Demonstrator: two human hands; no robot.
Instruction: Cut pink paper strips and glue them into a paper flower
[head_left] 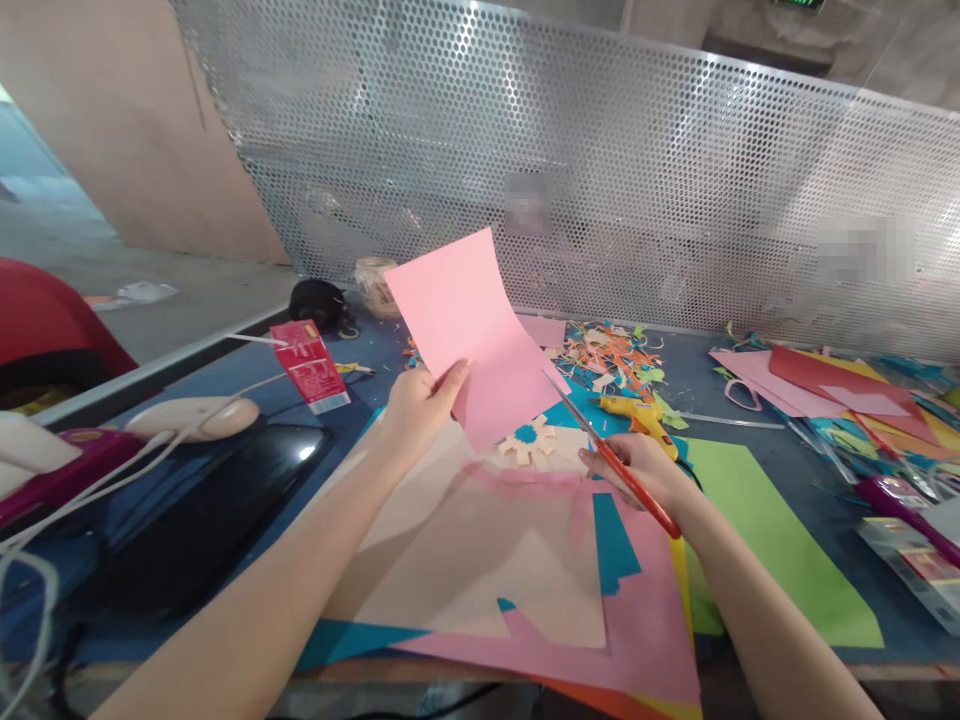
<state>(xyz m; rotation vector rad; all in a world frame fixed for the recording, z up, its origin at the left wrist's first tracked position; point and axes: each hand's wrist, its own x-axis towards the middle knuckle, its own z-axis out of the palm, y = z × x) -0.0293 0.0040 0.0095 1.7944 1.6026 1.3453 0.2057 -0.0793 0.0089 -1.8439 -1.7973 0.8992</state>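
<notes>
My left hand (427, 405) pinches a sheet of pink paper (476, 335) between thumb and fingers, lifted and bent above the table. In my right hand (637, 465) is a pair of scissors (630, 478) with red handles, seen nearly edge-on. Their metal blades point up and left, with the tip close to the right edge of the pink sheet; I cannot tell whether it touches. Below the sheet lies a cream paper piece with a ring of tabs (517, 450) around a blue middle. Under both hands spreads a large beige sheet (480, 560) over pink and blue papers.
A yellow glue gun (637, 412) lies beyond my right hand, near a heap of paper scraps (611, 355). Green paper (772, 540) lies to the right. A black phone-like slab (202, 520), a red carton (309, 365) and white cables are at left. A perforated metal screen (600, 130) stands behind.
</notes>
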